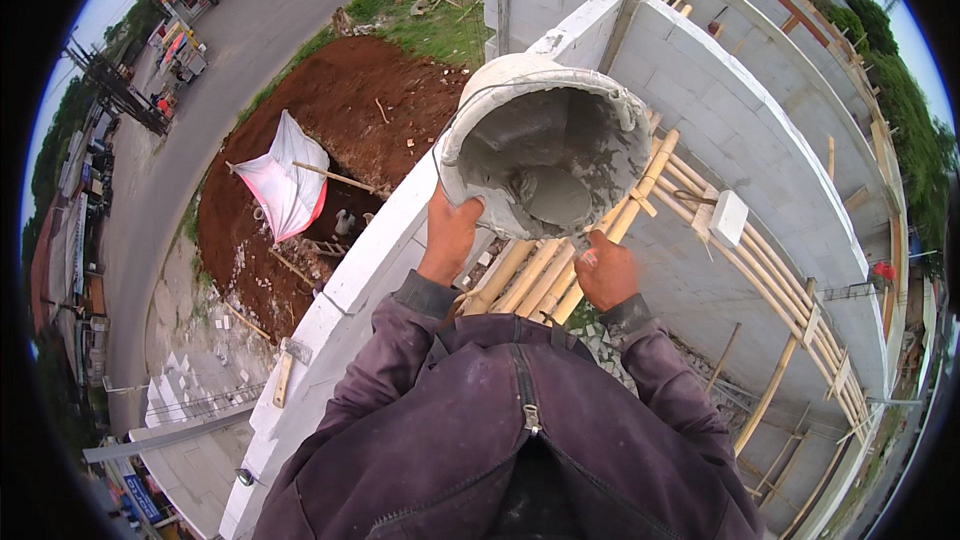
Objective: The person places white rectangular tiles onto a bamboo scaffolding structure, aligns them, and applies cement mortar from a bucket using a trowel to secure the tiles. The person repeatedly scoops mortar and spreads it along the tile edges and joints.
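Note:
A mortar-caked bucket [480,100] is tipped toward me over the top of the white block wall [375,250], its mouth facing me. Wet grey mortar [555,197] lies in its bottom. At the bucket's left side my left hand [452,238] grips the rim, thumb showing and the other fingers hidden. My right hand [606,272] is closed in a fist just below the bucket's lower right rim. Grey mortar smears the fingers, and what they hold is too hard to make out.
Bamboo scaffold poles [530,275] lie below my hands, with more poles [790,310] along the inner wall on the right. A tool with a wooden handle [284,380] rests on the wall at left. Beyond it the ground drops to red soil [350,90] and a white tarp [285,180].

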A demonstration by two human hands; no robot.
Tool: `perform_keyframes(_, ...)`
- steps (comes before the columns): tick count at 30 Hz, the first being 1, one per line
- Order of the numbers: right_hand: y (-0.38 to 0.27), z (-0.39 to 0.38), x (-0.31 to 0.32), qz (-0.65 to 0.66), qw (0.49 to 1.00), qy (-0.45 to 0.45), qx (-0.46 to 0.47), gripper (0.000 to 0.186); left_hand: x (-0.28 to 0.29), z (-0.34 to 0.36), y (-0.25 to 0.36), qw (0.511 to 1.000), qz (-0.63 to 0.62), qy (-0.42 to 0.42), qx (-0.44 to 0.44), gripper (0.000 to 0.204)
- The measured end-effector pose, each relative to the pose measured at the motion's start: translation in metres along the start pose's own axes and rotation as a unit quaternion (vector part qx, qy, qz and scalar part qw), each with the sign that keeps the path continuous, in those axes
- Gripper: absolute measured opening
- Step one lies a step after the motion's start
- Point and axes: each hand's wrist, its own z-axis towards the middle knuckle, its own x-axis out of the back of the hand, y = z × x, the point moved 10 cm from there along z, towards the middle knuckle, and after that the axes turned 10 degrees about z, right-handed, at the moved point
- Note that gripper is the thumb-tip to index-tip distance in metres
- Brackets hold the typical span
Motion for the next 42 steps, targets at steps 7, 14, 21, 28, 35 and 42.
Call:
perform_keyframes(7,-0.017,0.000,-0.020,0.087,0.995,0.005,0.048,0.029,-0.002,-0.013,-0.011,0.998,0.045,-0.026,0.020,0.050)
perform_keyframes(14,-0.005,-0.022,-0.026,0.096,0.995,0.004,0.031,0.031,-0.014,-0.027,-0.012,0.990,0.114,-0.075,0.034,0.089)
perform_keyframes(21,0.002,-0.008,-0.041,0.131,0.991,0.018,0.036,0.030,-0.014,-0.021,-0.039,0.991,0.107,-0.053,0.061,0.068)
perform_keyframes(28,0.001,-0.003,-0.037,0.188,0.981,0.038,0.006,0.031,-0.019,-0.016,-0.061,0.990,0.095,-0.053,0.090,0.056)
perform_keyframes(35,0.016,-0.006,-0.040,0.171,0.982,0.056,-0.056,0.028,-0.014,-0.016,-0.141,0.974,0.039,-0.041,0.220,0.050)
perform_keyframes(42,0.098,0.028,-0.105,0.189,0.977,-0.002,-0.098,0.028,0.020,-0.045,-0.318,0.921,-0.062,0.048,0.382,0.050)
